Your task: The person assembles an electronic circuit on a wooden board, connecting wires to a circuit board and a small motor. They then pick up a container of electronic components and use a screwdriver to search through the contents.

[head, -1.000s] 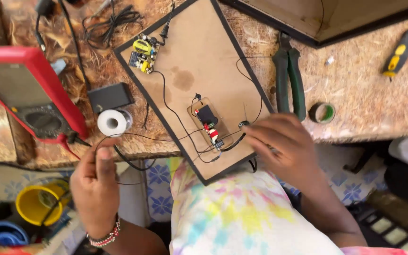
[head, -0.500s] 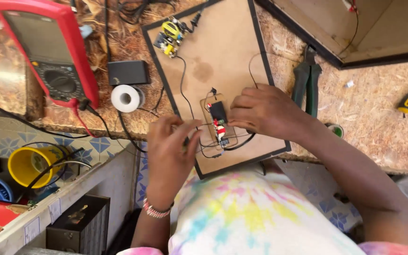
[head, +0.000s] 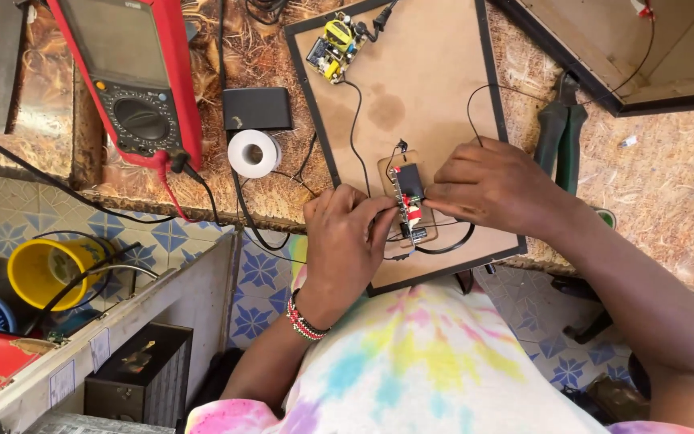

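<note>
Module (head: pixel 408 201) | lying on board (head: pixel 435 88), below stain | pinched at both sides: left hand (head: pixel 339 241) grip narrow, right hand (head: pixel 491 189) grip closed on it | wires attached; nothing yet lifted off board

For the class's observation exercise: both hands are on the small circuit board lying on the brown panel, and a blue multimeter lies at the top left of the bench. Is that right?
Not quite: the head view shows the multimeter is red, not blue. The rest holds: the left hand and right hand are both on the small circuit board lying on the brown panel.
</note>
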